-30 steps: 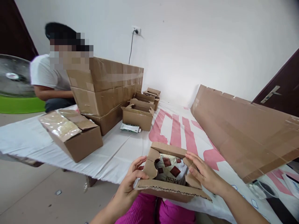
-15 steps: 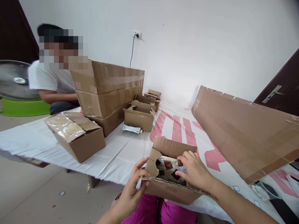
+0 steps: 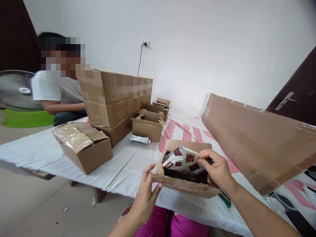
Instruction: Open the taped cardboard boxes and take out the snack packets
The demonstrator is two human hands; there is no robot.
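Note:
An open cardboard box [image 3: 187, 189] stands at the table's near edge, just above my lap. My left hand [image 3: 147, 186] holds its near left corner, thumb on the front flap and fingers along the left side. With thumb and fingers closed, my right hand [image 3: 218, 168] pinches the upper right edge of a cream pouch [image 3: 184, 161] with dark red squares. The pouch is tilted and partly raised above the box's opening; its lower edge is inside. Below the right wrist, a dark green item [image 3: 225, 200] pokes out beside the box; its kind is unclear.
Stacked taped cartons [image 3: 117, 87] stand at left, with a carton [image 3: 85, 148] in front. Open boxes [image 3: 147, 128] line up behind a small white-green packet [image 3: 140, 139]. A large cardboard panel [image 3: 256, 141] and clear cup [image 3: 281, 201] are at right. A person [image 3: 59, 85] sits behind the cartons.
My right hand has taken hold of the pouch's edge and pulled it partly up out of the box. The left hand stays at the box corner. The green item has come into view.

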